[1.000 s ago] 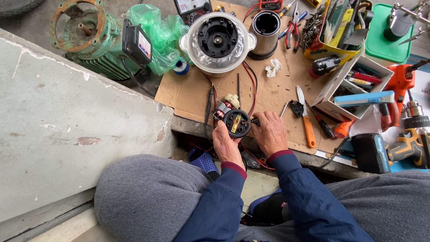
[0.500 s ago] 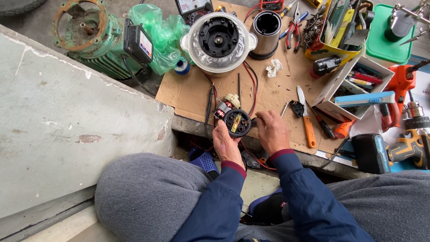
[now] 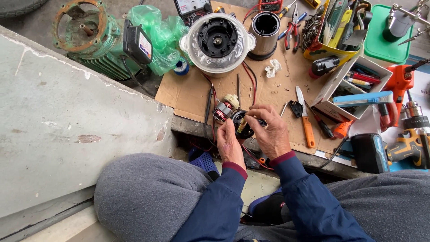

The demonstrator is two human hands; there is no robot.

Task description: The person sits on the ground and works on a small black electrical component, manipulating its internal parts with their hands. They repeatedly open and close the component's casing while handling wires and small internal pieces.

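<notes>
A small black round motor part with copper windings and a cream gear on its far end lies at the near edge of a cardboard sheet. My left hand grips the part from below. My right hand holds its right side, with the fingers curled over its top. Red and black wires run from the part up to a white blender base.
A green motor, green plastic wrap, a meter and a metal cylinder stand at the back. An orange-handled knife, pliers, tool boxes and drills lie to the right. A concrete ledge lies to the left, my knees below.
My right hand's fingers have shifted a little over the top of the motor part. My left hand stays in place under it.
</notes>
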